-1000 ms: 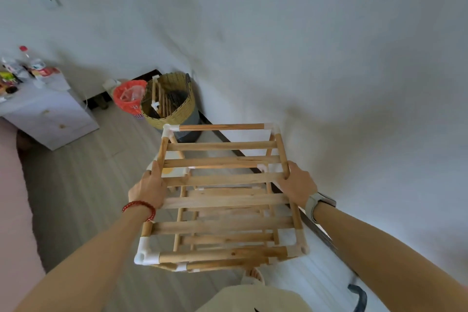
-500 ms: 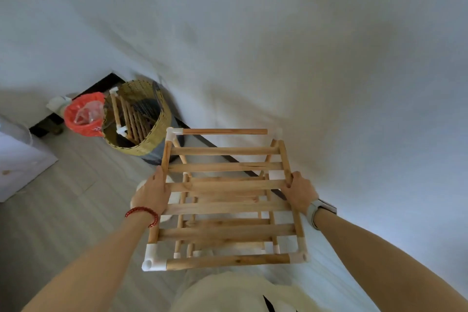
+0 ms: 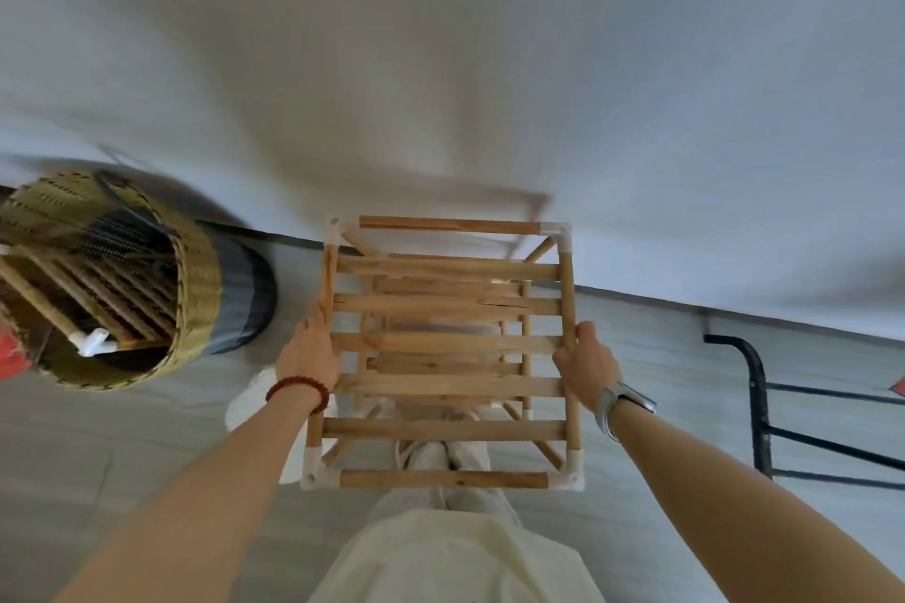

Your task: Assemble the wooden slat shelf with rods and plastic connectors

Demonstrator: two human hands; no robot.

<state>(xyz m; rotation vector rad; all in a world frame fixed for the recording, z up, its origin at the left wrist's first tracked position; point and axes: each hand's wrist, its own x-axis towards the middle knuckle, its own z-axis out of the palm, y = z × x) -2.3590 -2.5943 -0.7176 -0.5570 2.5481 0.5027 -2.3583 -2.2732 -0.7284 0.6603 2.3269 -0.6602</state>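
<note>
Item: wooden slat shelf (image 3: 448, 348), two tiers, corner joints in white plastic connectors (image 3: 321, 475), side rods (image 3: 568, 348) running front to back. It is being held level over the floor (image 3: 661, 387), close by the wall (image 3: 489, 64), directly above the person's feet; whether its legs are touching the floor cannot be told.

Grip: left hand (image 3: 311, 357) is closing around the left side rod, fingers wrapped under it; right hand (image 3: 583, 357) is doing the same on the right side rod. Both are bearing the frame's weight at mid-length.

Condition: appears fully assembled; the step in hand is judged to be placing it against the wall.

Risks: push-fit joints are probably carrying the load, so a twist or an uneven set-down could be pulling a rod out of a connector. One slat looks split near the middle; a knock could be worsening it. Lowering blind may be catching the feet beneath.

Surroundings: woven basket (image 3: 112, 284) is standing on the floor to the left, near the wall, holding spare rods and a white connector. A black metal frame (image 3: 759, 406) is standing to the right. Both are flanking the landing spot but sitting apart from the shelf.
</note>
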